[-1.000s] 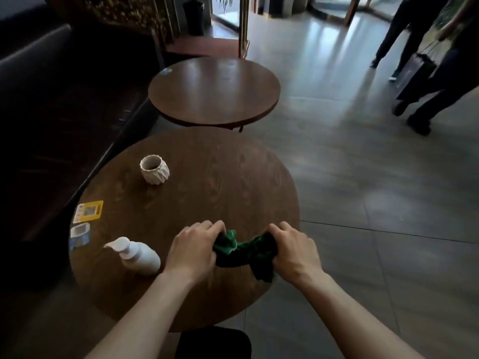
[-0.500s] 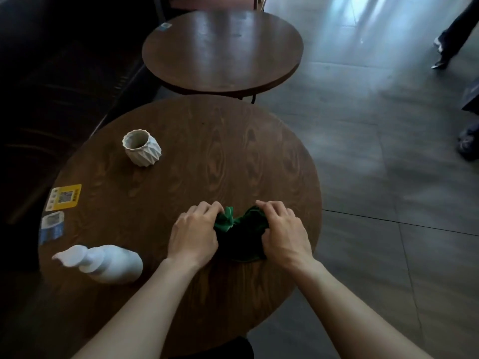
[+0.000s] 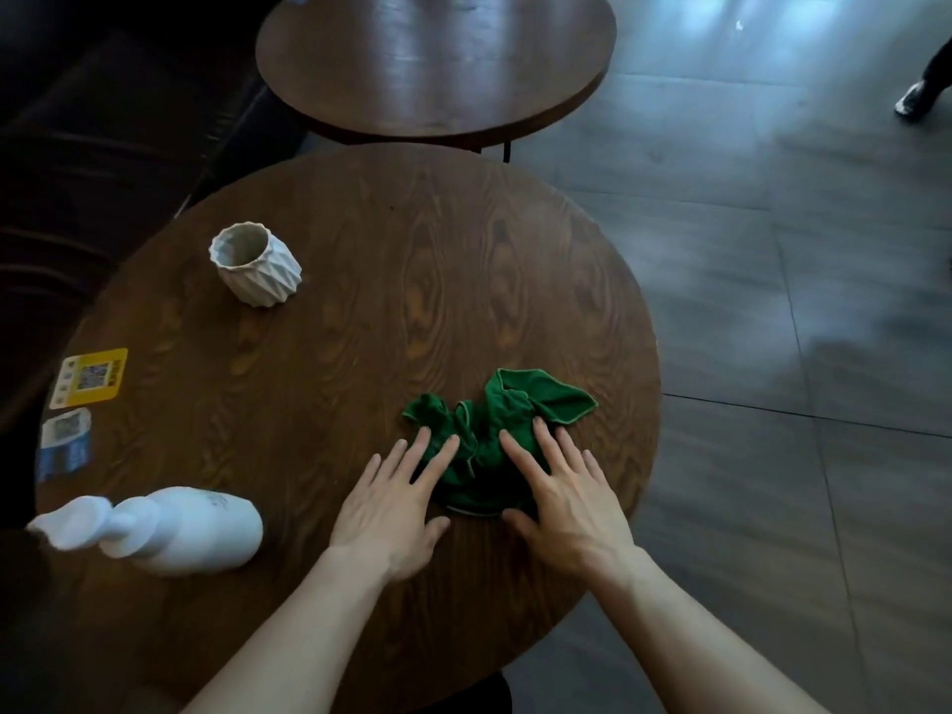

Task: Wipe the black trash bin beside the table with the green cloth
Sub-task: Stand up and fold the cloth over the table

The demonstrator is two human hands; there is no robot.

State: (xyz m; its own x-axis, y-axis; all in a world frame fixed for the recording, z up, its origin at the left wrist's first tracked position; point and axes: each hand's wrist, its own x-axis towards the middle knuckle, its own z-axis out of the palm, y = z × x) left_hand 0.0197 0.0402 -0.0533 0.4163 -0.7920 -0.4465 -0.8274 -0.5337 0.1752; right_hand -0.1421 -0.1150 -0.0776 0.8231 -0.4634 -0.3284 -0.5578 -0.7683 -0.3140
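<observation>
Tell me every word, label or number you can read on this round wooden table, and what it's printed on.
No text can be read here.
Yellow rectangular sticker with a QR-style code: print too blurred.
Blue and white sticker below it: print too blurred.
White plastic pump bottle lying on its side: faint grey marks, too small.
Green cloth, white ridged ceramic cup: no text.

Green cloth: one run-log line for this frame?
cloth: green cloth bunched on round table | left hand open, fingertips on cloth | right hand open, flat on cloth | bin: untouched
</observation>
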